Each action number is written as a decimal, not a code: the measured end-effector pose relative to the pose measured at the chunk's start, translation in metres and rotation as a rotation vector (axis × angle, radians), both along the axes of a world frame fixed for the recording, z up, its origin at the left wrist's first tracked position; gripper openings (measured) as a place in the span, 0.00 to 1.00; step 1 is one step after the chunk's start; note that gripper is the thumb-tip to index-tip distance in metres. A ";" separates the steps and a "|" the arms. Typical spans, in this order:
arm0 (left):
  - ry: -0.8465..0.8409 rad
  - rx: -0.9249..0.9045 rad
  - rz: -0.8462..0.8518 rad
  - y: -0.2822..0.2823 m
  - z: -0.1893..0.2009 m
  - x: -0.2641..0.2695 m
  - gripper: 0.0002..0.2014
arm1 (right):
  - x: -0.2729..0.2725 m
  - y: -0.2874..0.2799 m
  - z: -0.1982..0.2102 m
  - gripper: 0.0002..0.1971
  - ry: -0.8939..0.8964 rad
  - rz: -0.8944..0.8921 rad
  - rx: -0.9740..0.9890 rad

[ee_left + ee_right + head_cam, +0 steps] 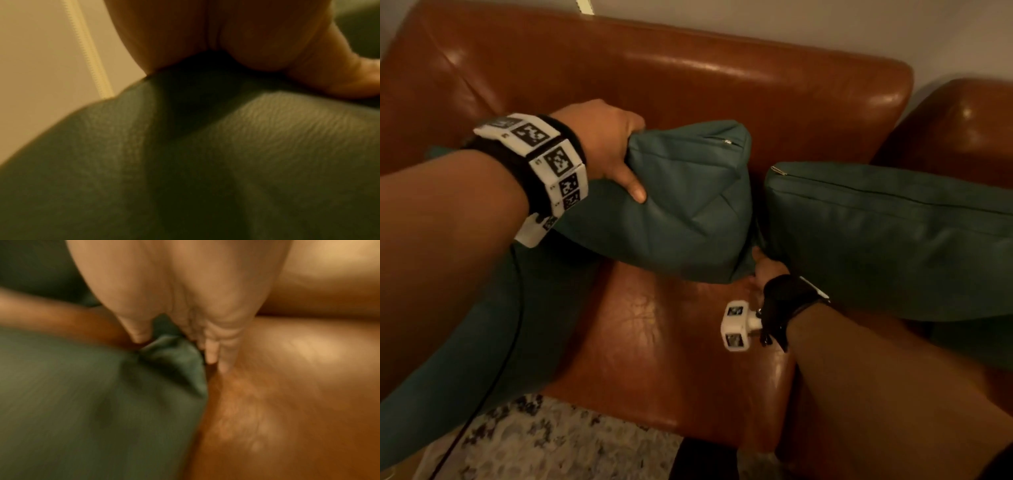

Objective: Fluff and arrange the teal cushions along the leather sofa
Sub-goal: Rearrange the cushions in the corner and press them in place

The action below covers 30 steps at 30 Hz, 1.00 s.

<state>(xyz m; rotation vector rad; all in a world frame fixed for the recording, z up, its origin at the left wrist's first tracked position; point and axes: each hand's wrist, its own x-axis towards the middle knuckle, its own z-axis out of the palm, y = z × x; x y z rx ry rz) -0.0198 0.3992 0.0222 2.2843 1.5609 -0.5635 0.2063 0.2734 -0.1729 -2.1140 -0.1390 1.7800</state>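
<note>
A teal cushion (681,212) is held just above the brown leather sofa seat (654,342), in front of the backrest. My left hand (619,154) grips its upper left edge, thumb on the front face and fingers over the top. In the left wrist view the left hand (226,48) presses into the cushion (185,162). My right hand (760,270) pinches the cushion's lower right corner. The right wrist view shows that corner bunched between the thumb and fingers of the right hand (170,340), with the cushion (82,402) to the left.
A second teal cushion (893,240) lies on the seat to the right, against a neighbouring leather piece (962,126). A third teal cushion (448,359) lies under my left forearm, crossed by a thin dark cord (493,377). A patterned rug (551,442) covers the floor.
</note>
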 end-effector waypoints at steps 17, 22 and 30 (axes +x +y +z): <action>-0.434 0.489 0.950 -0.097 -0.092 -0.054 0.65 | -0.041 0.041 0.086 0.19 0.089 0.372 0.698; -0.622 0.160 1.001 -0.072 -0.130 -0.043 0.78 | -0.047 0.022 0.068 0.15 0.101 0.695 0.687; -0.567 0.122 0.856 -0.007 -0.138 -0.059 0.75 | -0.056 0.058 0.058 0.20 0.047 0.647 0.652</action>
